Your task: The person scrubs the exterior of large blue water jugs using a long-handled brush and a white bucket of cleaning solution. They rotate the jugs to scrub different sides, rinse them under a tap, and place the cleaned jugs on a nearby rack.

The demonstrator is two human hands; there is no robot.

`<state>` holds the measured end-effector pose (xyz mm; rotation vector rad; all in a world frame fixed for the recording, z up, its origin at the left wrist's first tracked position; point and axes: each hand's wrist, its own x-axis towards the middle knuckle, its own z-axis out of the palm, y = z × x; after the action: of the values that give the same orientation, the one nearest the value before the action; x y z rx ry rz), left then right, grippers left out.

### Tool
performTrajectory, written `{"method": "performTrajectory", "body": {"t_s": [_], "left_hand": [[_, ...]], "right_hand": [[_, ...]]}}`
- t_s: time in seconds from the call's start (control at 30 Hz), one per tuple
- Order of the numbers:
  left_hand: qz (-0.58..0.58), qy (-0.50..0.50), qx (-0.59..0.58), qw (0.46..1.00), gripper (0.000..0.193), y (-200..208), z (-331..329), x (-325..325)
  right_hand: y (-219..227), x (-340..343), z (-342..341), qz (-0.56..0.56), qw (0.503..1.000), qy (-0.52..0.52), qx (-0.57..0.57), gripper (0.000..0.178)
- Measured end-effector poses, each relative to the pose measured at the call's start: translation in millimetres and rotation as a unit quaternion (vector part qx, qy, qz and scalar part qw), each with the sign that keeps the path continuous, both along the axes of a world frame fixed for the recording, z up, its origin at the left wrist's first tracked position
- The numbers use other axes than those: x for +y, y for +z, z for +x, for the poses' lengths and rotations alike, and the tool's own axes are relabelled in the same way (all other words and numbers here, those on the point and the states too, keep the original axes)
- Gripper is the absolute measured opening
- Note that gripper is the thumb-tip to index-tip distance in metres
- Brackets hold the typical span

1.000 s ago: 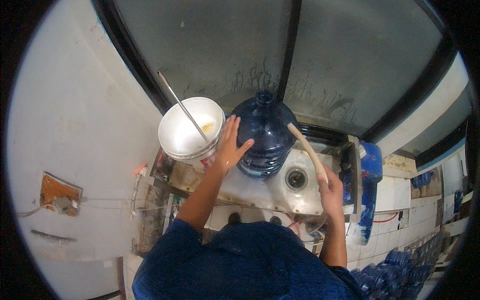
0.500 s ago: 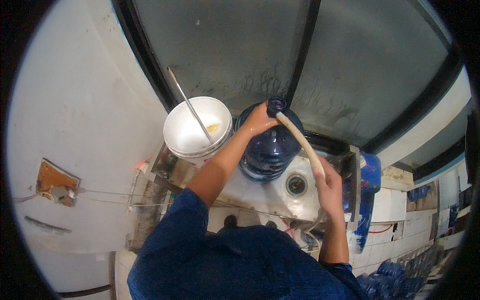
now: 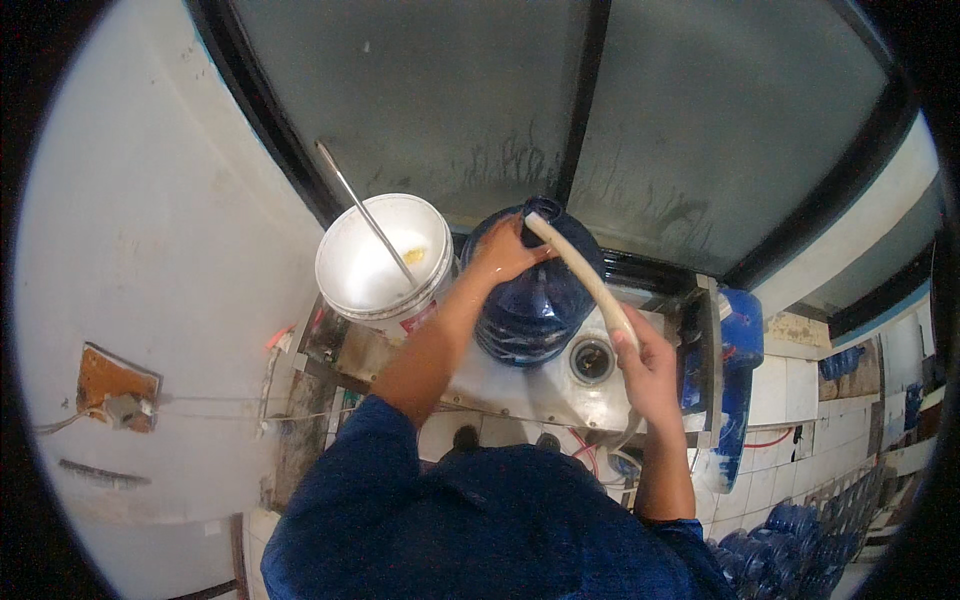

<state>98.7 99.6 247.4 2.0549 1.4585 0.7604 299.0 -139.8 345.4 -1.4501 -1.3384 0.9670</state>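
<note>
A large dark blue water jug stands upright on the metal sink top. My left hand grips it just below the neck, thumb and fingers curled round the near left side. Wrapped round a cream-coloured hose, my right hand stays low on the right. The hose's tip lies against the near rim of the jug's mouth; whether it reaches inside I cannot tell.
Left of the jug stands a white bucket with a metal rod leaning in it. A round drain sits in the metal top. Dark-framed glass panels rise behind. Several blue jugs are on the floor at right.
The hose tip has shifted left and up against the jug's mouth. My left hand has slid slightly down and left from the neck. The whole view has moved a little.
</note>
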Motion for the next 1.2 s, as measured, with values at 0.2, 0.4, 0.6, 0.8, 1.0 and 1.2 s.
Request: {"method": "performTrajectory", "body": {"t_s": [0.2,0.4,0.6,0.8,1.0,1.2], "left_hand": [[-0.019,-0.017,-0.102,0.994,0.092,-20.3,-62.6,-21.1],[-0.004,0.086,-0.16,0.983,0.087,-101.2,-73.2,-49.8],[0.189,-0.076,0.031,0.979,0.077,6.6,-21.7,-50.9],[-0.029,-0.256,-0.323,0.911,0.04,46.0,27.5,21.6],[0.164,0.183,-0.303,0.921,0.038,50.0,74.2,-14.8],[0.09,-0.162,-0.408,0.894,0.039,57.4,52.5,-0.6]], "right_hand": [[-28.3,-12.6,7.4,-0.023,0.999,-0.027,0.016,0.04],[-37.4,-21.7,14.5,0.011,0.998,-0.049,-0.032,0.042],[-11.3,-18.7,4.5,0.018,0.999,-0.019,-0.038,0.042],[8.6,-5.4,-4.5,0.038,0.999,-0.018,-0.034,0.042],[11.8,-2.3,3.2,0.045,0.998,-0.035,-0.002,0.042],[8.0,-5.5,8.8,0.024,0.999,-0.03,0.017,0.042]]}}
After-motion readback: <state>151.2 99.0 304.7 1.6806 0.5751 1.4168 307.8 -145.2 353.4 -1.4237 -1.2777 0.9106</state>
